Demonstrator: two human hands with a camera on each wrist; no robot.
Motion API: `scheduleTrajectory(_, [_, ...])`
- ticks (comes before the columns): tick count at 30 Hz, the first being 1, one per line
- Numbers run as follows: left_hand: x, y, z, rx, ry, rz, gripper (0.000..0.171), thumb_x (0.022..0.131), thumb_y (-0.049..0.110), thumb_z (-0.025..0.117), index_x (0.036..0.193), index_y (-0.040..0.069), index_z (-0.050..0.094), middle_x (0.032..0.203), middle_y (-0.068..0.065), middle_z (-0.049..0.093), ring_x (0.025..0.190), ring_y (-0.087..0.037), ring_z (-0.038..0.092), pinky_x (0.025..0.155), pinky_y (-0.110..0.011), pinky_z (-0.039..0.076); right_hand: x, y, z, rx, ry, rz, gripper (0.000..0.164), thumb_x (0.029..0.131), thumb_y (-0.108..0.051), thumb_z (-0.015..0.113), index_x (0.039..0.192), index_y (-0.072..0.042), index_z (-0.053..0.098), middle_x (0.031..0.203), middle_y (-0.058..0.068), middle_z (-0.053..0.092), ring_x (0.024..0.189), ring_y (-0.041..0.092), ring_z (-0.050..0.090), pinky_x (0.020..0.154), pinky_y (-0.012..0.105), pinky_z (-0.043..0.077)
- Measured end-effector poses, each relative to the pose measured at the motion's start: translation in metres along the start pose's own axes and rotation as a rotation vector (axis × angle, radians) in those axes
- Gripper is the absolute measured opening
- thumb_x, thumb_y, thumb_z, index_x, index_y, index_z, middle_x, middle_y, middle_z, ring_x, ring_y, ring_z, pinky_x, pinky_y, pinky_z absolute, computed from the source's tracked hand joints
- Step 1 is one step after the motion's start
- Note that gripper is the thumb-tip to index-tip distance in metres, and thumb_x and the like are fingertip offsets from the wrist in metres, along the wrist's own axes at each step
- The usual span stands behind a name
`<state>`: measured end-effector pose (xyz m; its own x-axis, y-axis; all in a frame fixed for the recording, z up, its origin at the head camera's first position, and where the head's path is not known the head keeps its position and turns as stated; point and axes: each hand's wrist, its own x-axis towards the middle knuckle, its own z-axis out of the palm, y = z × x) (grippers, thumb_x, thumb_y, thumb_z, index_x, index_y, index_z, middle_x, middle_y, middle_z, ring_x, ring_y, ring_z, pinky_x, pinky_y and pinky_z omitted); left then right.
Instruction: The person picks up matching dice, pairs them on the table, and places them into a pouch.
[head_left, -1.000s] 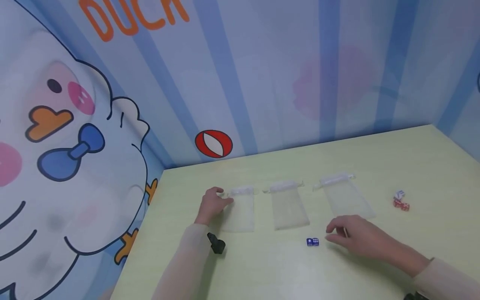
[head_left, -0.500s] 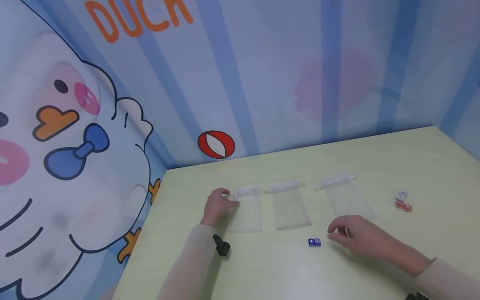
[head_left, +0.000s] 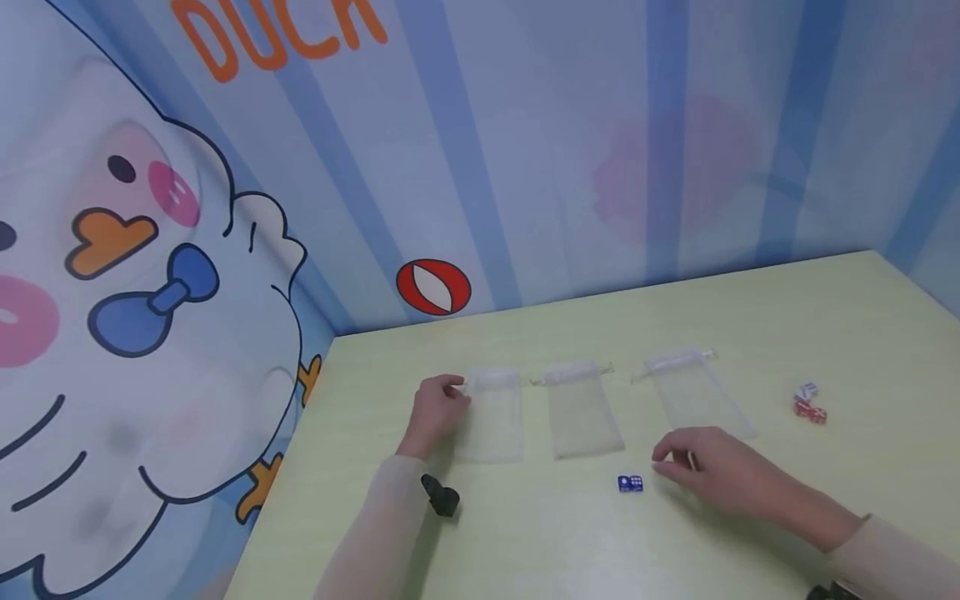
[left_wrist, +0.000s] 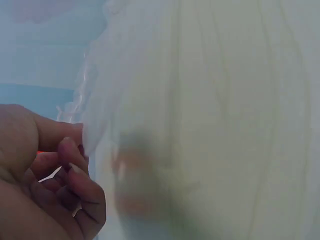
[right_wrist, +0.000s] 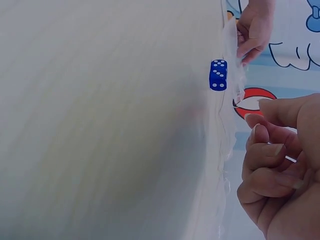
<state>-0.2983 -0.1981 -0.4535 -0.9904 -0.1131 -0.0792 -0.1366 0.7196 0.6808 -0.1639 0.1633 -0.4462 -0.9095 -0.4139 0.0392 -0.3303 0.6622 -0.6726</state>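
Observation:
Three white sheer drawstring pouches lie flat in a row: a left pouch (head_left: pixel 491 421), a middle pouch (head_left: pixel 581 412) and a right pouch (head_left: pixel 697 396). My left hand (head_left: pixel 435 412) pinches the upper left edge of the left pouch; in the left wrist view the sheer fabric (left_wrist: pixel 107 100) runs up from between thumb and finger. My right hand (head_left: pixel 712 467) hovers with loosely curled fingers and holds nothing. Just left of its fingertips sit two blue dice (head_left: pixel 631 484) side by side, their white dots also showing on the dice (right_wrist: pixel 218 75) in the right wrist view.
A small cluster of white dice (head_left: pixel 806 390) and red dice (head_left: pixel 810 412) lies at the right of the pale table (head_left: pixel 525 533). Behind the table stands a blue striped wall (head_left: pixel 555 167); a cartoon duck (head_left: pixel 217 400) covers the left side.
The left pouch has shifted slightly to the right with my left hand, which has since drawn back a little left. The right hand and the blue dice stay in place.

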Motion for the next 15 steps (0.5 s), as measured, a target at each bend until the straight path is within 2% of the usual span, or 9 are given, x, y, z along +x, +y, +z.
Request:
scheduleTrajectory(6, [-0.015, 0.006, -0.009, -0.078, 0.052, 0.074, 0.023, 0.084, 0.011, 0.062, 0.107, 0.012, 0.066, 0.086, -0.002, 0.057, 0.068, -0.017, 0.053, 0.057, -0.027, 0.046, 0.003, -0.004, 0.002, 0.011, 0.018, -0.042, 0.021, 0.087, -0.024, 0.06, 0.102, -0.01, 0.063, 0.067, -0.01, 0.05, 0.054, 0.003, 0.043, 0.048, 0.022, 0.04])
scheduleTrajectory(10, [-0.026, 0.009, -0.015, -0.133, 0.078, 0.142, 0.019, 0.085, 0.012, 0.062, 0.104, 0.013, 0.067, 0.085, -0.001, 0.058, 0.066, -0.018, 0.054, 0.056, -0.028, 0.047, 0.007, -0.008, 0.003, 0.007, 0.036, -0.055, 0.023, 0.087, -0.025, 0.061, 0.104, -0.01, 0.061, 0.067, -0.011, 0.05, 0.053, 0.003, 0.042, 0.047, 0.021, 0.039])
scheduleTrajectory(15, [-0.04, 0.015, -0.022, -0.222, 0.072, 0.176, 0.014, 0.085, 0.018, 0.063, 0.099, 0.018, 0.067, 0.086, 0.001, 0.059, 0.066, -0.018, 0.057, 0.058, -0.03, 0.048, 0.013, -0.021, 0.004, 0.037, 0.046, -0.097, 0.033, 0.087, -0.03, 0.06, 0.111, -0.008, 0.058, 0.07, -0.01, 0.05, 0.05, 0.002, 0.039, 0.045, 0.021, 0.037])
